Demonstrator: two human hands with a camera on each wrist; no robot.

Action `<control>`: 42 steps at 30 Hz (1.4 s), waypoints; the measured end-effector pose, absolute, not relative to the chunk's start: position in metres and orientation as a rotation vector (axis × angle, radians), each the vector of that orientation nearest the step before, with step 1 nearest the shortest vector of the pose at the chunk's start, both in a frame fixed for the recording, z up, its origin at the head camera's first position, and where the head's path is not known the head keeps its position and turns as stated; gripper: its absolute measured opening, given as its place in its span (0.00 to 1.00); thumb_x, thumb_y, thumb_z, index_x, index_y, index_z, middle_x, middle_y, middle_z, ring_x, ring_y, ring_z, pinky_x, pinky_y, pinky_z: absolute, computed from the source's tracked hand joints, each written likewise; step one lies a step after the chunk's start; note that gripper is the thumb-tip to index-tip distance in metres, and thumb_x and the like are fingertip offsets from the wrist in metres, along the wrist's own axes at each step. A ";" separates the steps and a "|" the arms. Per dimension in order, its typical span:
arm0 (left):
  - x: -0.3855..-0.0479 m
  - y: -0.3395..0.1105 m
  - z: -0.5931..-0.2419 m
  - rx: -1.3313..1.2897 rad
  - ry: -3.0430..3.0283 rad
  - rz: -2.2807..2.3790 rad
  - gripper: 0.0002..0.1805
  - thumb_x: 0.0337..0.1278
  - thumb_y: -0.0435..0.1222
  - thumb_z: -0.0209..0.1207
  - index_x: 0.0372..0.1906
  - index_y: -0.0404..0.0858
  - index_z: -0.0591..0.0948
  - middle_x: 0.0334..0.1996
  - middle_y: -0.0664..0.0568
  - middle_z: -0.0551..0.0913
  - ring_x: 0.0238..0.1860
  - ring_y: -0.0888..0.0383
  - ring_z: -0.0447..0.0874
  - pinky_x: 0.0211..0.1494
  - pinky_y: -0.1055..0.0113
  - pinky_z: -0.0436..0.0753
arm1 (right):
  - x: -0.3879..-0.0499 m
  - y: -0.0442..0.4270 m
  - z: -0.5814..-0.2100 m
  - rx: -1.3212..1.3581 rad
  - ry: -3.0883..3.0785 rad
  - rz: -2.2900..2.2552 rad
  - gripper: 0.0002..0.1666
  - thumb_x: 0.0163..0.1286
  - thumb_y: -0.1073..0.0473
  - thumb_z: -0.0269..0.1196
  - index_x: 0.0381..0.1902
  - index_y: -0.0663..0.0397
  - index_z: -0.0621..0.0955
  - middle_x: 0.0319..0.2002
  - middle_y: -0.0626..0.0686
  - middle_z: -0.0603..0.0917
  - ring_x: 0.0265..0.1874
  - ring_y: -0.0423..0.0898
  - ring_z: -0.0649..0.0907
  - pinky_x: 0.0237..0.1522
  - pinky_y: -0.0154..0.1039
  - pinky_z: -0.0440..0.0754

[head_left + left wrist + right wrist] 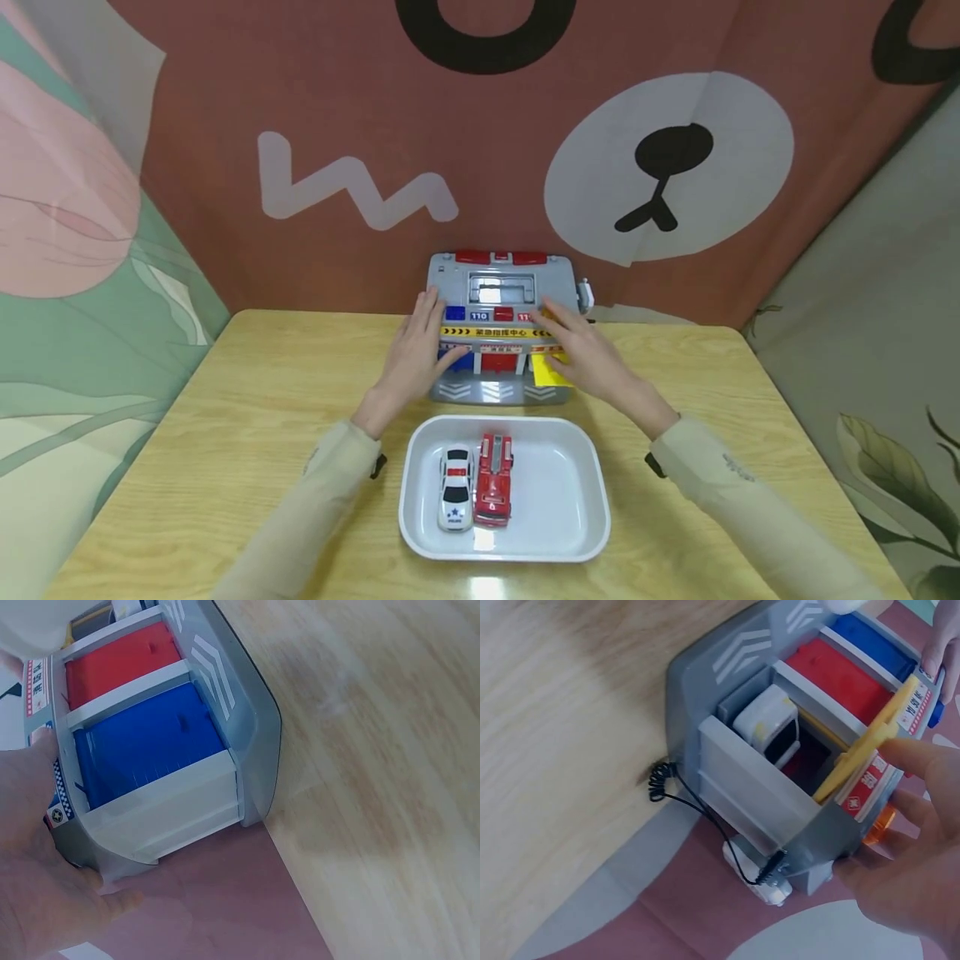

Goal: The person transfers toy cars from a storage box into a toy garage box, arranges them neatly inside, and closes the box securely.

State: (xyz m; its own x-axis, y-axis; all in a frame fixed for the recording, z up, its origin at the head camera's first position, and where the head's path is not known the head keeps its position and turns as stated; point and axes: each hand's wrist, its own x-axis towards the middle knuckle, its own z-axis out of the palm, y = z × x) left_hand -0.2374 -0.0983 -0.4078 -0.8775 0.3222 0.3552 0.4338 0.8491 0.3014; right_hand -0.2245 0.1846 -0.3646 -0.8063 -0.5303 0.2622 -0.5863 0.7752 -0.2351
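A grey toy garage (446, 287) with a light bar stands at the table's back. My left hand (408, 354) rests along its left side, fingers extended and thumb across the front edge. Blue door (150, 742) and red door (124, 664) are both down. On the garage's right part lies my right hand (592, 358), its thumb touching the raised yellow door (866, 754) and its other fingers by the roof edge. Inside the bay under that door sits a white toy vehicle (766, 716) with a dark window, partly hidden.
A white tray (558, 550) in front of the garage holds a white police car (456, 492) and a red fire truck (494, 483). A coiled black cord (660, 780) runs to a white piece (757, 877) on the garage's side. Behind hangs a printed cloth (360, 75).
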 end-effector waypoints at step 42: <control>-0.238 -0.104 -0.410 -0.638 -2.722 -0.420 0.47 0.65 0.59 0.50 0.74 0.31 0.52 0.76 0.41 0.41 0.76 0.46 0.36 0.71 0.43 0.55 | -0.249 0.164 -0.406 0.677 -2.561 -0.018 0.48 0.49 0.57 0.78 0.64 0.54 0.66 0.58 0.63 0.68 0.50 0.58 0.68 0.52 0.48 0.77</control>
